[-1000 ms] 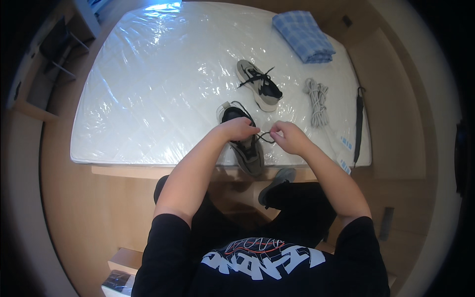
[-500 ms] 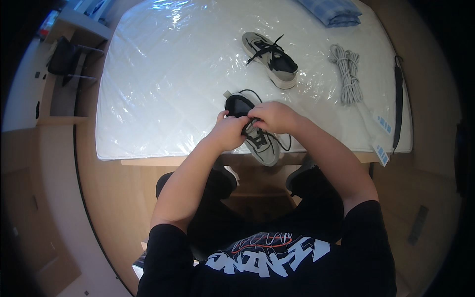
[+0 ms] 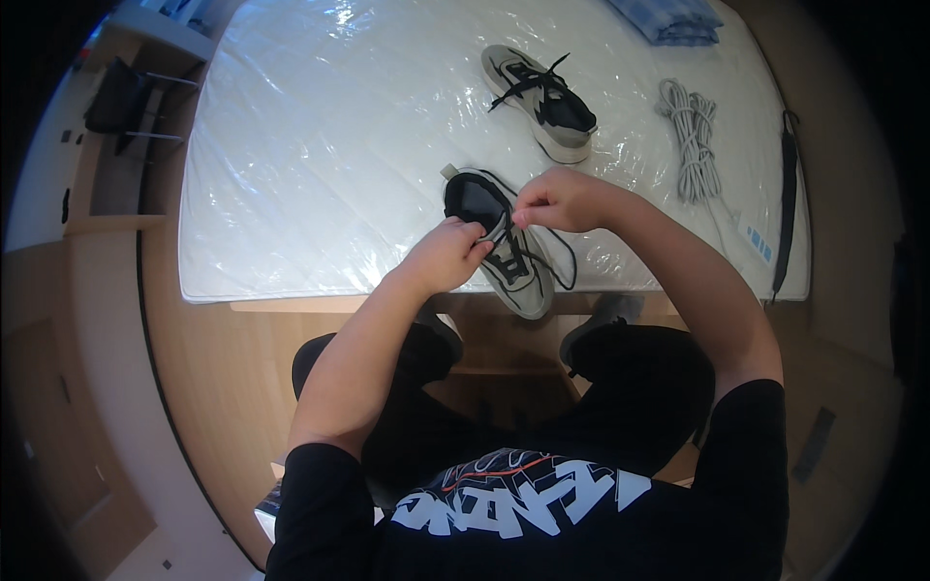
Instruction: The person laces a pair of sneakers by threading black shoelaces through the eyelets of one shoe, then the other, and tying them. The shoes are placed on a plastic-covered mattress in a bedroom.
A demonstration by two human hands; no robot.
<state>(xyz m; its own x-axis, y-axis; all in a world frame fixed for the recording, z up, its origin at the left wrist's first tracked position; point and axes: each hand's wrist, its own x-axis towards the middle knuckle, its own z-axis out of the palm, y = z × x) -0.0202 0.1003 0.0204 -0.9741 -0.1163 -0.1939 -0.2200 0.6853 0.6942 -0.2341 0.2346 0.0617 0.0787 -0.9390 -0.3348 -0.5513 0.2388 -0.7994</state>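
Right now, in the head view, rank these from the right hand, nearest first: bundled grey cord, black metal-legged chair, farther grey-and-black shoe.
1. Farther shoe, beyond the right hand.
2. Grey cord, forward-right.
3. Black chair, far left.

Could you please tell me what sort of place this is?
It is most likely a bedroom: a big mattress under clear plastic fills the middle, a folded blue checked fabric lies on it, and a dark chair stands at the left.
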